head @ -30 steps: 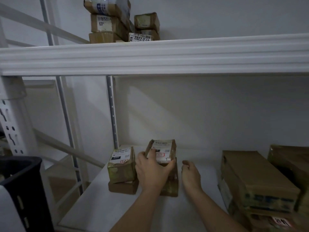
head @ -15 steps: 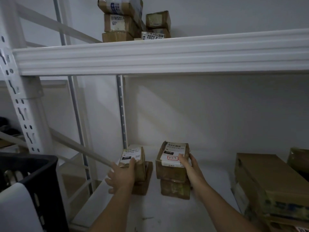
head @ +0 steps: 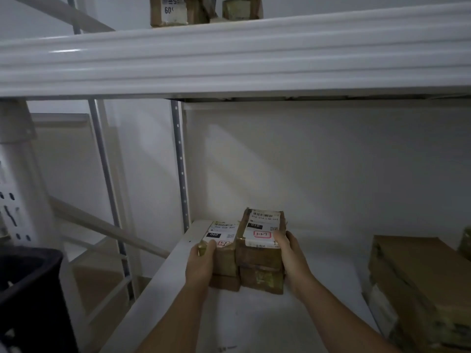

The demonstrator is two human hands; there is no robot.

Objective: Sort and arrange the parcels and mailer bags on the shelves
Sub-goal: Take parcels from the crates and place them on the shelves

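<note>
Two short stacks of small brown parcels stand side by side at the left end of the white shelf [head: 254, 324]. The left stack [head: 225, 253] has a white label on top; my left hand [head: 201, 263] grips its left side. The taller right stack [head: 262, 240] carries a label with a red-outlined mark; my right hand [head: 288, 253] holds its right side, thumb on the label. The two stacks touch each other.
Larger brown boxes [head: 418, 281] are piled at the right of the same shelf. Several parcels [head: 175, 11] sit on the upper shelf, whose thick white beam [head: 229, 57] hangs overhead. A black crate [head: 28, 296] stands at lower left beside the rack's upright [head: 15, 179].
My left hand moved from the right stack to the left stack, my right hand took the right stack's side, and the two stacks were pushed together. The view has come closer.
</note>
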